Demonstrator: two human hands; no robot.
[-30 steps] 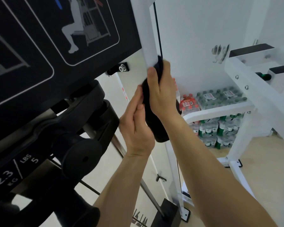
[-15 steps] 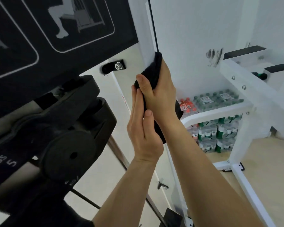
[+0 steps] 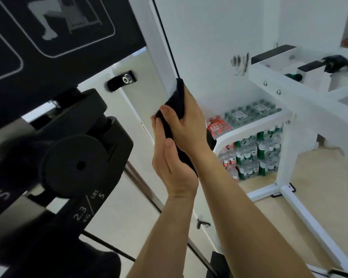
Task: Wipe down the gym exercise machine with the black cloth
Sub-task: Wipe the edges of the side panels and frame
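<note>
The machine's white upright, judged rigid, is seen at upper centre. The black cloth, judged soft and light, is wrapped round it at centre. It is clamped by curled fingers of the right hand and pressed by straight fingers of the left hand.

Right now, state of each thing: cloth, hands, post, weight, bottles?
black cloth: wrapped round the white post
white post: upright, cloth on it
right hand: grips the cloth against the post
left hand: fingers straight, pressing the cloth lower down
black weight: parked on its rack
bottle packs: shrink-wrapped, stacked on the floor
</note>
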